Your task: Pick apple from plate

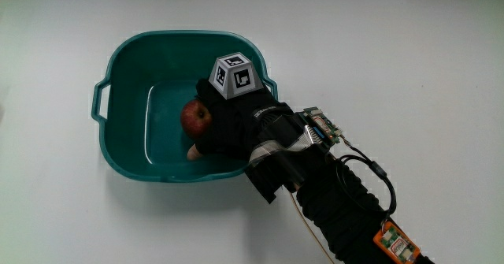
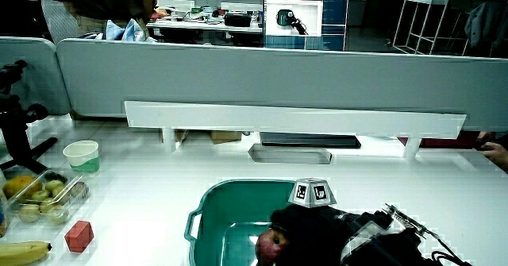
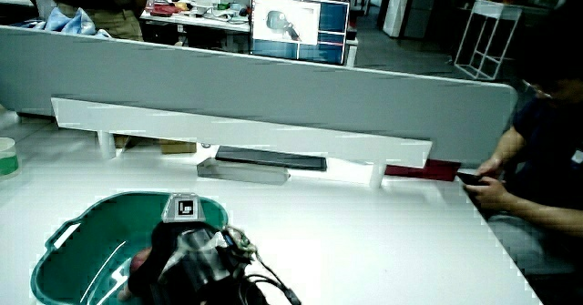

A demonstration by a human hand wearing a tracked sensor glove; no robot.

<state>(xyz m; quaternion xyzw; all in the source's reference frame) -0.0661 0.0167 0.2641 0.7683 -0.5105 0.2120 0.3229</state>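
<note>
A red apple [image 1: 197, 117] lies inside a teal basin [image 1: 126, 53] with two handles; I see no plate. The gloved hand [image 1: 224, 128] reaches over the basin's rim nearest the person and down into it, its fingers curled around the apple. The patterned cube [image 1: 235, 75] sits on the back of the hand. In a side view the apple [image 2: 268, 244] shows low in the basin [image 2: 208, 199], partly covered by the hand [image 2: 305, 222]. In another side view the hand [image 3: 173, 250] hides most of the inside of the basin [image 3: 64, 243].
Near the table's edge in a side view stand a paper cup [image 2: 82, 155], a clear box of fruit [image 2: 40, 196], a small red cube [image 2: 78, 236] and a banana [image 2: 20, 252]. A flat grey tray [image 2: 289, 153] lies by the low partition [image 2: 238, 79].
</note>
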